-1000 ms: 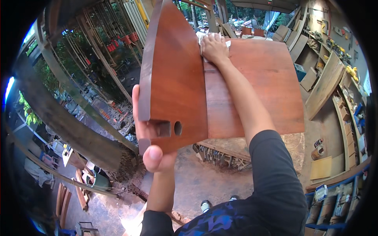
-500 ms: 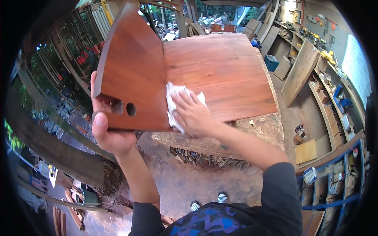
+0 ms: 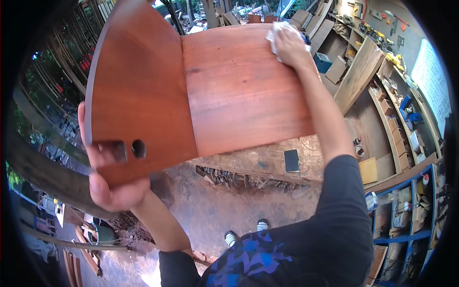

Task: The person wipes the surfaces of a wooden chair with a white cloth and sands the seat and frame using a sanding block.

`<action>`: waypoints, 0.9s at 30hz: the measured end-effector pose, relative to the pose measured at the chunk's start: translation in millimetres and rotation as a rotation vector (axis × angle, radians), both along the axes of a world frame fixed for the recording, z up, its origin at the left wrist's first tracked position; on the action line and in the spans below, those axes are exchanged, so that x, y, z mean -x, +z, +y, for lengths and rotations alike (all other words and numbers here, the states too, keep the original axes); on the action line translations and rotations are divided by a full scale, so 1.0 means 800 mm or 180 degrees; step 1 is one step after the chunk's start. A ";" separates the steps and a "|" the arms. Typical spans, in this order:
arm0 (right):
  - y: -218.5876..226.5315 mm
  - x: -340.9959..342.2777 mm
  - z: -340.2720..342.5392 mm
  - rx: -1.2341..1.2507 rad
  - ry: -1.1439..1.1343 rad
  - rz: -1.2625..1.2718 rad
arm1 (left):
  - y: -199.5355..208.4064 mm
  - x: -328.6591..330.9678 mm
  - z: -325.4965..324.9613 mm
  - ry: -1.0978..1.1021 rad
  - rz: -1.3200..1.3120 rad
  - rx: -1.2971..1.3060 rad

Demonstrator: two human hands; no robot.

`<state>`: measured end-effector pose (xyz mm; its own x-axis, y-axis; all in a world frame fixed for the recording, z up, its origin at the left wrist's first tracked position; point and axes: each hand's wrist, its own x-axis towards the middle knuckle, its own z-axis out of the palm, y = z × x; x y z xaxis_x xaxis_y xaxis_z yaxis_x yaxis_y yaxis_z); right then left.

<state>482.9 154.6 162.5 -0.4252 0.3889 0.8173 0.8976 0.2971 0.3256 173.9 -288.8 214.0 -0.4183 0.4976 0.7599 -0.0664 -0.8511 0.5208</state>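
A reddish-brown wooden piece (image 3: 248, 91), made of two broad boards joined at an angle, is tilted over the workbench (image 3: 229, 167). The left board (image 3: 143, 86) rises toward me and has a round hole and a squarish notch near its lower corner. Gripping that corner is my left hand (image 3: 117, 189), thumb in front and fingers behind the edge. At the far right corner of the other board, my right hand (image 3: 290, 48) presses a crumpled white cloth (image 3: 277, 36) onto the surface. A small dark rectangular pad (image 3: 291, 161) lies on the bench.
Shelves with boxes and tools (image 3: 394, 119) line the right side, with a blue-framed rack (image 3: 406, 239) below them. A plank (image 3: 361, 76) leans there. On the left are a thick log-like beam (image 3: 57, 177) and a dark green bucket (image 3: 103, 232).
My right hand has carried the cloth from near the joint to the board's far right corner. The wooden piece and my left hand have shifted left and lower, uncovering the dark pad.
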 end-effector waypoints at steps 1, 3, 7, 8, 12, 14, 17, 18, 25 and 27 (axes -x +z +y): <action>-0.009 -0.016 -0.050 0.0452 0.0000 0.0023 | 0.006 0.007 0.007 0.0046 0.0034 0.0032; -0.051 -0.074 -0.100 0.0620 0.0300 0.0179 | 0.018 0.016 0.044 -0.0200 0.0015 -0.0010; -0.101 -0.088 -0.233 0.1155 0.0219 0.0705 | 0.059 0.028 0.109 -0.0171 -0.0138 -0.0055; -0.107 -0.080 -0.253 0.1189 0.0206 0.0695 | 0.063 0.035 0.129 -0.0147 -0.0200 0.0031; -0.137 -0.084 -0.283 0.0918 0.1269 0.0713 | 0.091 0.055 0.195 -0.0200 -0.0358 0.0431; -0.166 -0.105 -0.288 0.0616 0.1350 0.0932 | 0.114 0.091 0.224 -0.0132 -0.0321 0.0511; -0.285 -0.186 -0.270 0.1018 0.0675 0.1508 | 0.133 0.122 0.282 0.0071 -0.0304 0.0676; -0.330 -0.227 -0.263 0.1378 0.0361 0.1736 | 0.136 0.133 0.305 -0.0114 -0.0324 0.0728; -0.220 -0.213 -0.166 0.0324 0.0293 0.1880 | 0.126 0.157 0.375 -0.0070 -0.0384 0.0957; -0.110 -0.150 -0.151 -0.0016 0.0810 0.1941 | 0.126 0.165 0.386 -0.0074 -0.0375 0.0942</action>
